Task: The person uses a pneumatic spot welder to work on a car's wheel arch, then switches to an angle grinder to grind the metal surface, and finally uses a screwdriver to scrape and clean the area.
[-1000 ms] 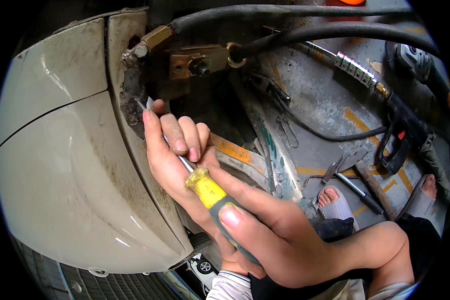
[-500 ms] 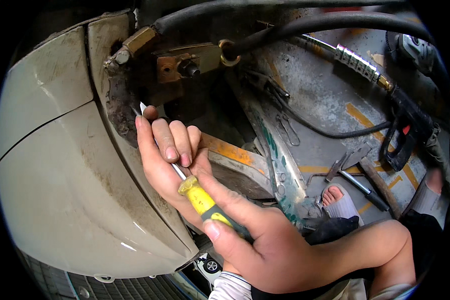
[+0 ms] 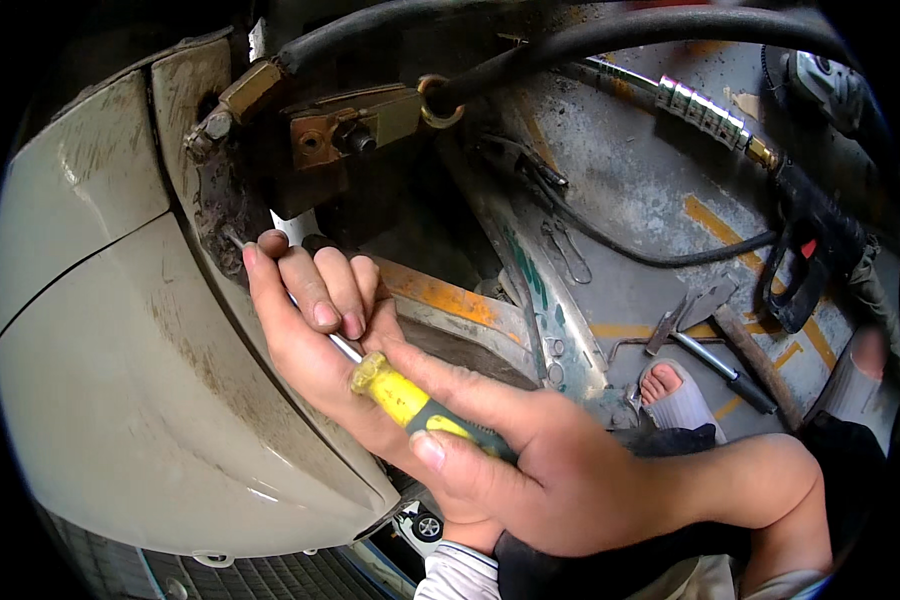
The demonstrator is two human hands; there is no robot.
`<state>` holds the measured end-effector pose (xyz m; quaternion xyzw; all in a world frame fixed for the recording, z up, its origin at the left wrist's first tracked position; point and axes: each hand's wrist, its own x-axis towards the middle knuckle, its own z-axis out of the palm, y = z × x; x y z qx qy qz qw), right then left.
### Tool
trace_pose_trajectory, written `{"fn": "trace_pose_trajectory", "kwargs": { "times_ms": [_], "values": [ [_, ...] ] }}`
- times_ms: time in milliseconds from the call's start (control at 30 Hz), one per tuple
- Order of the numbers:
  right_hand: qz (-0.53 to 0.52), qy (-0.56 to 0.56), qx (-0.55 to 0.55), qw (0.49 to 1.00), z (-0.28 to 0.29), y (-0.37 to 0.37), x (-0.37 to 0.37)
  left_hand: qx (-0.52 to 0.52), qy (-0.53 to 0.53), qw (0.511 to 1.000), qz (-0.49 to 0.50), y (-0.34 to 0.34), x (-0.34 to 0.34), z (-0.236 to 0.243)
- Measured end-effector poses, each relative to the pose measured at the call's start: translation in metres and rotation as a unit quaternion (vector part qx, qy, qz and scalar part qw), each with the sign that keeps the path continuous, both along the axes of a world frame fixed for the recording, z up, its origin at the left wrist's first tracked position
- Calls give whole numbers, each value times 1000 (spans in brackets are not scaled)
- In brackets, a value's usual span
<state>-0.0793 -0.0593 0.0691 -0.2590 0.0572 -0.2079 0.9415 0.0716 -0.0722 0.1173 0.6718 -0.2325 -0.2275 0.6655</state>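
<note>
A screwdriver (image 3: 402, 398) with a yellow and dark grey handle slants across the middle. My right hand (image 3: 560, 470) is closed around its handle, thumb along the top. Farther forward, my left hand (image 3: 320, 360) has its fingers curled about the thin metal shaft. The tip reaches a dark, rusty patch (image 3: 220, 190) along the edge of a cream car body panel (image 3: 140, 380). Whether the tip presses in or only touches is too small to tell. Just above the patch, a brass-coloured clamp (image 3: 250, 92) sits at the end of a thick black cable (image 3: 370, 32).
A copper-coloured bolted plate (image 3: 320, 140) and a ring-ended cable (image 3: 442, 100) hang beyond my fingers. On the floor at right lie a black-handled spray gun (image 3: 800, 250), a hammer (image 3: 760, 365) and a grinder (image 3: 830, 90). A sandaled foot (image 3: 675, 395) is near the tools.
Both hands and the screwdriver have shifted left and slightly down, the tip moving along the rusty patch. The whole view has slid a little as well. My grip looks the same.
</note>
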Motion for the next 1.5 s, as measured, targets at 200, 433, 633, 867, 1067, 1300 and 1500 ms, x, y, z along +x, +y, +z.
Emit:
{"fn": "trace_pose_trajectory", "kwargs": {
  "times_ms": [200,433,633,867,1067,1300,1500],
  "values": [
    [-46,1,64,997,28,13,0,7,54,998,-29,14,7,11],
    [-67,73,-54,994,6,9,13,48,18,998,-45,4,20,-6],
    [-130,123,-148,973,12,14,16,11,56,997,-59,-2,21,-7],
    [-92,43,-86,991,9,11,1,40,-6,999,-16,5,-1,6],
    [-119,96,-150,977,14,17,6,39,7,999,-28,5,5,4],
    [-46,179,-231,955,-2,-1,23,84,71,994,23,16,44,-32],
    [-121,104,-135,978,8,31,7,11,59,995,-84,20,18,-6]
  ]
}}
